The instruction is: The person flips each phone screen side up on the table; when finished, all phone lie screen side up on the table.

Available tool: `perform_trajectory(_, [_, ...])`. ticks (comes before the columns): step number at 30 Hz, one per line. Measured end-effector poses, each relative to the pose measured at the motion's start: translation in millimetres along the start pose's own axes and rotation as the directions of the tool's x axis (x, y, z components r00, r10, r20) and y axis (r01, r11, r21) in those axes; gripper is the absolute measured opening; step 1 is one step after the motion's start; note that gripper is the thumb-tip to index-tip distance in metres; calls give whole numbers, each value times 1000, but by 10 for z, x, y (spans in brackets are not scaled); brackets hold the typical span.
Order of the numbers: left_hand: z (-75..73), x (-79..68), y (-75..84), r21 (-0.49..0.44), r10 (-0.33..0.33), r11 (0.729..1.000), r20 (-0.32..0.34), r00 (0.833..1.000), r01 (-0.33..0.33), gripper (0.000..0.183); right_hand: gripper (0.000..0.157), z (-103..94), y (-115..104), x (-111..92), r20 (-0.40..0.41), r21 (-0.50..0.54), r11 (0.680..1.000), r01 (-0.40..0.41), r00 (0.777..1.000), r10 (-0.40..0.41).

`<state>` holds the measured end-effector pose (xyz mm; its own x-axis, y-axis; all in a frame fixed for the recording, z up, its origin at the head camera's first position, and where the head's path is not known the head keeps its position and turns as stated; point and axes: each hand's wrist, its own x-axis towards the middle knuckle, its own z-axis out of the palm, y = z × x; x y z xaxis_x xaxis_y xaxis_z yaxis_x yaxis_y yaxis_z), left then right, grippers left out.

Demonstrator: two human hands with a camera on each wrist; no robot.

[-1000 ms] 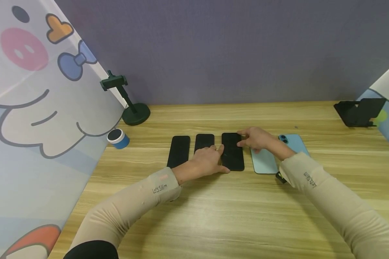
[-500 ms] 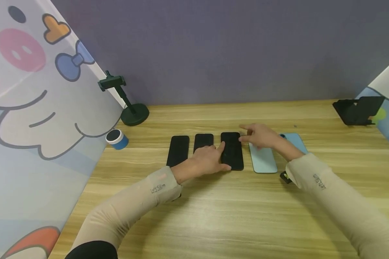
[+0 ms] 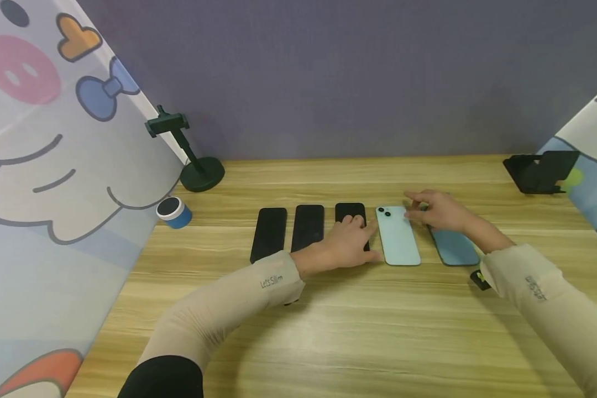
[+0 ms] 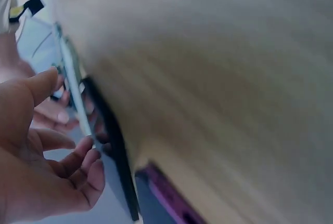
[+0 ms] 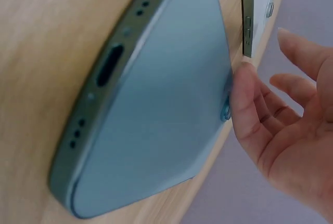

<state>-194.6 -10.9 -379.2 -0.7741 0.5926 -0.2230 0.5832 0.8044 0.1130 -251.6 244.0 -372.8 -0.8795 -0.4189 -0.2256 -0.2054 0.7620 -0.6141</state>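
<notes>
Several phones lie in a row on the wooden table. My left hand (image 3: 345, 243) lies over the third black phone (image 3: 350, 209), its thumb and index finger near the left edge of a pale green phone (image 3: 399, 237). My right hand (image 3: 440, 211) is over the top of the blue phone (image 3: 453, 246), its fingertips at the pale phone's upper right edge. In the right wrist view, the right hand (image 5: 291, 115) shows loosely bent fingers beside the blue phone (image 5: 156, 94). Two more black phones (image 3: 268, 235) (image 3: 308, 226) lie left of the hands.
A dark green phone stand (image 3: 199, 168) and a blue-and-white jar (image 3: 174, 212) stand at the back left. A black folded stand (image 3: 542, 172) sits at the back right. A grey partition (image 3: 328, 77) rises behind the table.
Both hands have moved right along the row: the left from the second black phone to the third, the right from the pale phone to the blue one. The pale phone sits slightly further right, straighter beside the black one.
</notes>
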Motion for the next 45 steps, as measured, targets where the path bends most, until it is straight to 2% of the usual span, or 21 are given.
perform_trajectory(9, [110,90,252,127,5,992,8,1000,-6,88,68,36,7,13,24,0,1000,2,1000,-2])
perform_trajectory(16, [154,123,332,176,-6,984,-3,1000,7,89,67,64,-4,15,24,-15,1000,0,1000,1])
perform_trajectory(20, [177,142,360,199,-33,979,-16,999,35,92,66,74,-10,10,21,-22,1000,3,1000,-3])
perform_trajectory(27, [186,153,394,194,-70,978,-48,996,78,94,64,78,-23,-9,22,-24,1000,-9,1000,10])
perform_trajectory(34, [178,141,388,184,-93,978,-38,995,99,94,65,63,-37,-8,55,-16,999,-30,998,30])
perform_trajectory(45, [171,146,373,182,-86,979,-54,995,94,93,66,65,-59,-4,68,3,999,-39,997,39])
